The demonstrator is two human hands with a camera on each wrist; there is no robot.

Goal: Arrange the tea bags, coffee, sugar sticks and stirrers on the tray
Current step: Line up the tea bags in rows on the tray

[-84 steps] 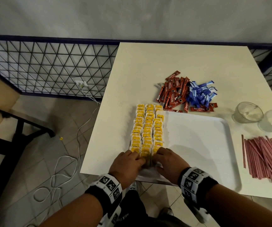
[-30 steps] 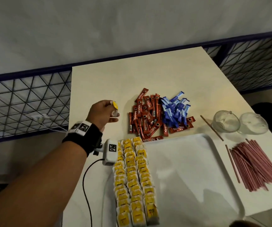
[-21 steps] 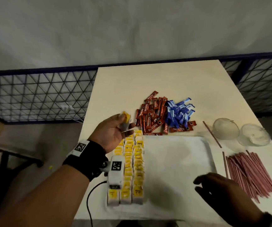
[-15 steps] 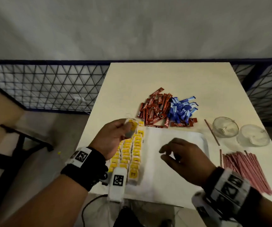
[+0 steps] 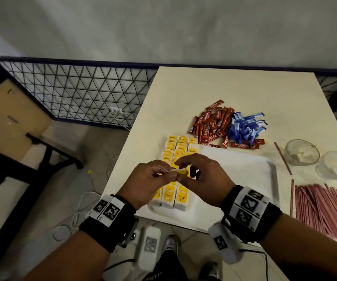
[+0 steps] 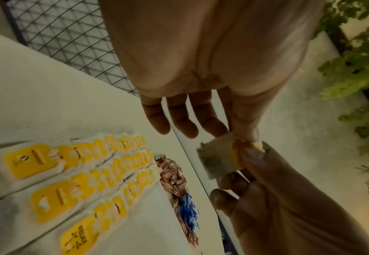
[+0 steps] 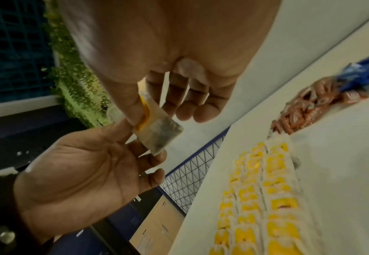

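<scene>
Both hands pinch one tea bag (image 5: pixel 180 171) above the rows (image 5: pixel 175 159) on the tray (image 5: pixel 244 179): left hand (image 5: pixel 150 182) at its 9 o'clock end, right hand (image 5: pixel 202 177) at 3. Its long axis runs 9 to 3; the rows lie directly beneath, running 12 to 6.

The tea bag (image 7: pixel 157 133) was thin, matt, porous paper with a yellow paper tag, and the red sachets (image 5: pixel 210 126) looked glossy. The tray (image 5: pixel 244 169) was smooth white plastic on a matt cream table (image 5: pixel 234 88). Two cups (image 5: pixel 302 152) were clear glass or plastic; which, I could not tell.
</scene>
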